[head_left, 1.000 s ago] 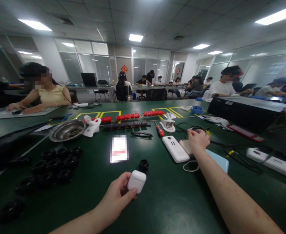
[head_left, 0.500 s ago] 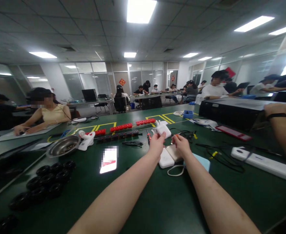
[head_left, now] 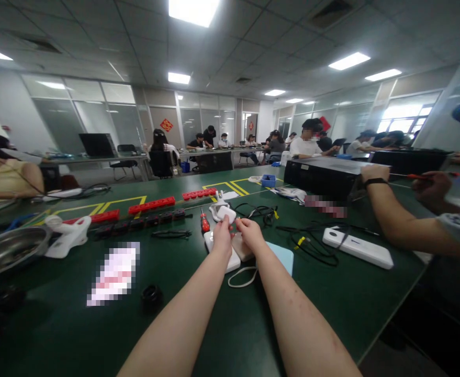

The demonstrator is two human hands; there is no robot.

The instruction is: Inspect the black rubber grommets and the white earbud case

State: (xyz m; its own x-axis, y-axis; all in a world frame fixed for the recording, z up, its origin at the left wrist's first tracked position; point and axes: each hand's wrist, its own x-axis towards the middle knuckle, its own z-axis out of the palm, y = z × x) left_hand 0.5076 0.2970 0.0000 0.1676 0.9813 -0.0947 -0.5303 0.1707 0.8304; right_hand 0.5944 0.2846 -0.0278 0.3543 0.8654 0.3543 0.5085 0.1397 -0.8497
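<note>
While the left hand (head_left: 223, 242) pinches a white case (head_left: 226, 213) in its fingers above the far end of a white device (head_left: 233, 263) on the tabletop (head_left: 237, 324), the right hand (head_left: 250, 235) hovers just right, its grip unclear.

Bright panels (head_left: 193, 11) glow in the grey ceiling (head_left: 96, 42); glass partitions (head_left: 122, 119) stand behind, a window (head_left: 406, 116) shining over on the right.

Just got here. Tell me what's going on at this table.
The person's left hand holds a white case. The right hand is close beside it, near a beige block; whether it grips anything is unclear. A red screwdriver lies on the green table, left of both hands. At right, a co-worker's hand is at a black box.
</note>
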